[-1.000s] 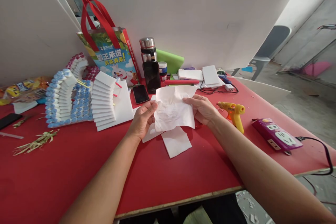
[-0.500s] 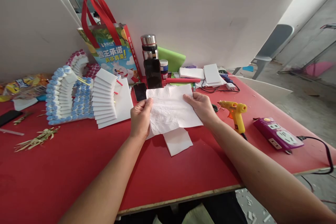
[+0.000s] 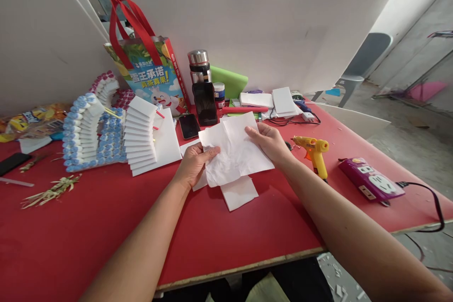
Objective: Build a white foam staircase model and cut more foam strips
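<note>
A creased white sheet of paper (image 3: 235, 153) is held up between my two hands above the red table. My left hand (image 3: 194, 163) pinches its left edge, thumb on top. At the upper right edge, my right hand (image 3: 271, 141) grips it with the thumb over the front. Beneath it on the table lies a smaller white piece (image 3: 239, 193), partly covered by the sheet. More white material shows behind my left hand, mostly hidden.
Fanned white foam strips (image 3: 141, 139) and a blue-and-white stepped foam model (image 3: 83, 132) stand left. Behind are a gift bag (image 3: 155, 80), a thermos (image 3: 199, 66) and a phone (image 3: 205, 104). A yellow glue gun (image 3: 316, 153) and purple power strip (image 3: 371, 179) lie right.
The paper has tilted, its left side lowering slightly. My left thumb has slid further in over the sheet, and the view has shifted a little.
</note>
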Action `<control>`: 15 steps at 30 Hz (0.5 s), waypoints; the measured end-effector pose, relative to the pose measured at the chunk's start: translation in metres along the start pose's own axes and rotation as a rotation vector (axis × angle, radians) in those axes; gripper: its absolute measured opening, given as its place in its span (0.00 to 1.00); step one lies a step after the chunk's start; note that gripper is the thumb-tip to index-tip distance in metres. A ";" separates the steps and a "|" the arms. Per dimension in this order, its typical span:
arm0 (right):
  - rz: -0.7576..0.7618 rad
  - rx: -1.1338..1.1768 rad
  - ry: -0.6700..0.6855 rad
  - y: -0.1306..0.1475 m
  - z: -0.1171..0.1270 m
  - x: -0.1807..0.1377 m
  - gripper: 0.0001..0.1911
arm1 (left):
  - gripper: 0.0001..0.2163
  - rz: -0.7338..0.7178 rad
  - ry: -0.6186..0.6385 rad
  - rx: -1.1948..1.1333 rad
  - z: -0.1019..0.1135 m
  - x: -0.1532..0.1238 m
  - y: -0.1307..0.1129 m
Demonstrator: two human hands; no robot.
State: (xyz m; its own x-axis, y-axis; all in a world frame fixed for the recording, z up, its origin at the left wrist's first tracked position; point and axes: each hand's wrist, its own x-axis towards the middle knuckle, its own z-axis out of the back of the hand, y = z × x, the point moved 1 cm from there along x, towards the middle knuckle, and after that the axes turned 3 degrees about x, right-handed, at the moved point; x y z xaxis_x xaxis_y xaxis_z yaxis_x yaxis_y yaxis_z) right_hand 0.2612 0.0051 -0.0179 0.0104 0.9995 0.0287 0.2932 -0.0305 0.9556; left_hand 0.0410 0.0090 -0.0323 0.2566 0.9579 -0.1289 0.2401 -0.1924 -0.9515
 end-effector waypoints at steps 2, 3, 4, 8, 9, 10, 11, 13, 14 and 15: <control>-0.101 0.008 0.098 0.001 -0.001 -0.002 0.20 | 0.16 -0.017 -0.059 -0.009 0.003 0.001 -0.003; -0.143 0.011 0.133 0.001 0.000 -0.002 0.21 | 0.15 -0.023 -0.079 -0.006 0.004 0.002 -0.005; -0.169 0.016 0.155 0.000 0.001 -0.002 0.22 | 0.15 -0.032 -0.093 -0.001 0.005 0.003 -0.006; -0.147 0.078 0.159 -0.003 0.006 0.000 0.21 | 0.14 -0.091 -0.063 0.002 0.010 0.006 -0.008; -0.141 0.093 0.157 -0.003 0.007 0.000 0.20 | 0.14 -0.111 -0.045 -0.005 0.011 0.006 -0.008; -0.141 0.102 0.153 -0.004 0.007 0.000 0.19 | 0.14 -0.130 -0.028 -0.011 0.012 0.005 -0.009; -0.145 0.108 0.144 -0.004 0.007 0.000 0.18 | 0.14 -0.147 -0.016 -0.017 0.013 0.005 -0.010; -0.155 0.112 0.123 -0.003 0.006 -0.001 0.16 | 0.12 -0.170 -0.001 -0.014 0.015 0.003 -0.013; -0.151 0.110 0.114 -0.003 0.006 -0.001 0.15 | 0.11 -0.181 0.007 -0.010 0.016 0.002 -0.014; -0.141 0.101 0.112 -0.002 0.005 -0.001 0.13 | 0.09 -0.192 0.017 -0.007 0.017 0.002 -0.015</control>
State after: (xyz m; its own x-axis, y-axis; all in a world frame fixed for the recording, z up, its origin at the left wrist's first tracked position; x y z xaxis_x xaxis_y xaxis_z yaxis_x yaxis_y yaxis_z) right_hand 0.2654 0.0038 -0.0217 -0.1420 0.9877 -0.0651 0.3790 0.1150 0.9182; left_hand 0.0218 0.0171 -0.0231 0.2211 0.9735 0.0592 0.2930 -0.0084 -0.9561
